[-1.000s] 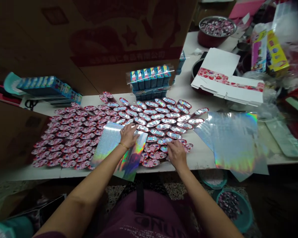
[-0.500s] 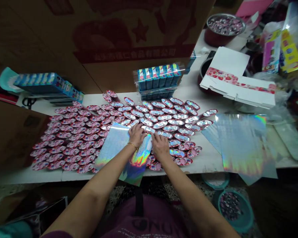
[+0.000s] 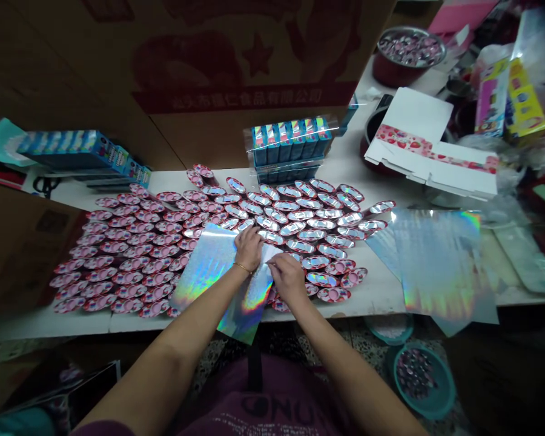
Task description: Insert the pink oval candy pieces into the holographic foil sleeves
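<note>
My left hand [image 3: 249, 247] is closed on the upper edge of a shiny holographic sheet [image 3: 200, 257], its fingers bent down over it. My right hand [image 3: 288, 277] pinches the right edge of a holographic strip [image 3: 253, 300], where a pale underside shows between the two hands. The sheet and strip lie over rows of upright oval-topped red and pink packs [image 3: 158, 266]. Many packs to the right have silvery tops [image 3: 293, 227], while those on the left show pink round centres. My fingertips partly hide the edge that they grip.
More holographic sheets [image 3: 440, 260] lie on the right, overhanging the table edge. Blue boxes [image 3: 290, 145] stand behind the packs, before a large carton [image 3: 254, 79]. A white strawberry-print box [image 3: 413, 127] and a red pot [image 3: 409, 57] are at back right. A teal basin [image 3: 445, 393] sits below.
My right hand has moved slightly down and left, from fingers laid on the packs to a pinch on the strip's edge. The pale underside now shows. My left hand stays nearly in place.
</note>
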The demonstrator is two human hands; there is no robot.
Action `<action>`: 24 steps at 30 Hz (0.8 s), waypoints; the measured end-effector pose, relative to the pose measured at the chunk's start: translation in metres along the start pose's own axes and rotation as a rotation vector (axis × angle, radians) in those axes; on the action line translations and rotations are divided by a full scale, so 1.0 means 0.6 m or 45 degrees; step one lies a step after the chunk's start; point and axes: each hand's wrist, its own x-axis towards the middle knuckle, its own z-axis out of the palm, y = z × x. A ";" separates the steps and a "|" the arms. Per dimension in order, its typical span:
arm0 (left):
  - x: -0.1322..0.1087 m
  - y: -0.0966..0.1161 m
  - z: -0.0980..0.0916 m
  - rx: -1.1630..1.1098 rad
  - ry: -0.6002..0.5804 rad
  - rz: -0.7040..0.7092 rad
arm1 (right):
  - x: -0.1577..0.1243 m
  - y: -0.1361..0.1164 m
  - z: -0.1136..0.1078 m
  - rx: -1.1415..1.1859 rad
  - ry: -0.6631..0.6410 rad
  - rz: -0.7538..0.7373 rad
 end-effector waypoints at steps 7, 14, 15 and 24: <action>-0.003 0.072 -0.031 -0.407 -0.141 -0.021 | -0.050 0.025 -0.116 1.059 0.389 0.774; -0.063 0.213 0.004 -1.427 -0.728 -0.664 | -0.094 0.076 -0.162 1.272 0.576 0.961; -0.069 0.225 0.014 -1.470 -0.712 -0.727 | -0.100 0.083 -0.165 1.263 0.594 0.963; -0.036 0.297 0.124 -1.146 -0.402 -0.693 | -0.093 0.209 -0.177 0.682 0.838 0.750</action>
